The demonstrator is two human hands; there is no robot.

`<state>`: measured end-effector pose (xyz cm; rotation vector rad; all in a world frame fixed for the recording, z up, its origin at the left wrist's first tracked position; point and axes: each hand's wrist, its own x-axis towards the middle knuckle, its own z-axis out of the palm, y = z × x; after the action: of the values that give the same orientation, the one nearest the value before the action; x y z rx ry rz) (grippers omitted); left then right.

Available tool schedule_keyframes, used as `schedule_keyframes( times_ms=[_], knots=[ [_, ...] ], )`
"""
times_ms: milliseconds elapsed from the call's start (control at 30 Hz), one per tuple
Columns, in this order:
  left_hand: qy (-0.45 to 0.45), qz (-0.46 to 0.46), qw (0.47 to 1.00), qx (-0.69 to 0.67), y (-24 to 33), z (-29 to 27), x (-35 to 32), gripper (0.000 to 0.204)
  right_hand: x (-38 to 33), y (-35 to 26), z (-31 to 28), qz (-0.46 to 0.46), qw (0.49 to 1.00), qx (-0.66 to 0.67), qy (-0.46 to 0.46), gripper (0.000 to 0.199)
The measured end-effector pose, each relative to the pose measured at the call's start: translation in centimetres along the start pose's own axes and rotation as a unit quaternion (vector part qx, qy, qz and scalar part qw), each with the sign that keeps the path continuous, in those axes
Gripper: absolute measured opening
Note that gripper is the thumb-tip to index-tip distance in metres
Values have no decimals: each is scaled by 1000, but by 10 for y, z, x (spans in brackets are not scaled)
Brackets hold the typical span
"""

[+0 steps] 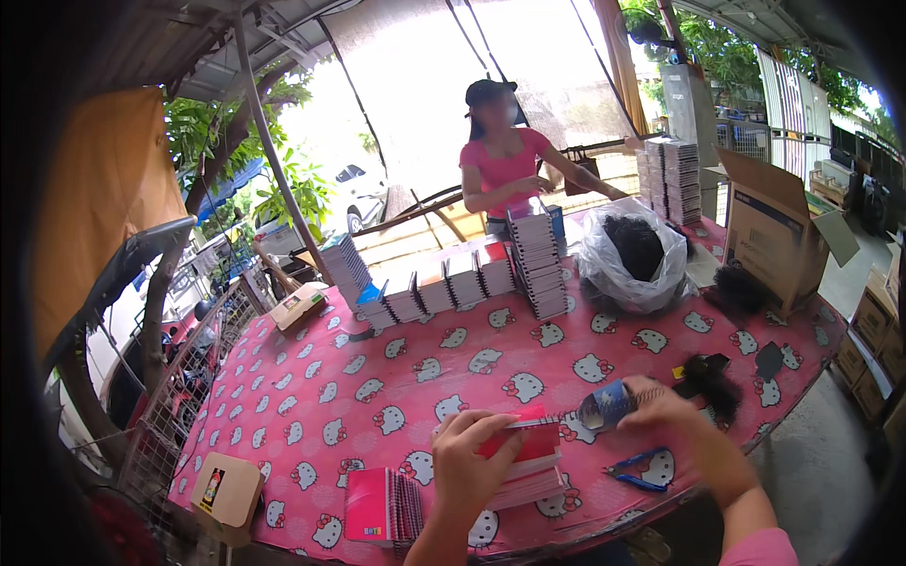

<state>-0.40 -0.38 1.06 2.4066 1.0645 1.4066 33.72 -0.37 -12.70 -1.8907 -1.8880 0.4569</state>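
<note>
While both hands grip it, red notebook (530, 441) lies between.

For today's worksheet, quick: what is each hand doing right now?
Left hand: closed, holding a red notebook.
Right hand: closed on a blue spiral-bound booklet.

A large open brown cardboard box (776, 236), flaps up and bearing a dark label, stands at the table's far right. A clear plastic bag (630, 259) of dark material sits beside it. Small tan boxes lie at the left edge (298, 307) and the near-left corner (226, 497).
</note>
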Motion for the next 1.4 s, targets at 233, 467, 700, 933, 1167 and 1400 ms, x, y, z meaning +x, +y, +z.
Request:
schedule_keyframes(
  times_ms=[233,467,700,933,1167,1400],
  knots=[
    [-8,-40,998,-38,1,7,11,25,29,-6,9,83,994,-69,-15,74],
    [-21,-77,996,-50,5,10,5,27,50,-105,-57,-325,876,352,61,50],
    [-12,-105,992,-74,3,7,6,38,37,-139,-81,-245,891,381,-23,36],
    [-25,-111,991,-70,-2,7,7,39,54,-138,-74,-389,900,184,66,39],
    [95,-180,949,-241,-34,7,-18,34,69,-170,-68,-204,978,34,36,47],
    [169,-274,840,-437,-40,6,-31,32,87,-189,-54,-276,947,161,43,46]
  ],
)
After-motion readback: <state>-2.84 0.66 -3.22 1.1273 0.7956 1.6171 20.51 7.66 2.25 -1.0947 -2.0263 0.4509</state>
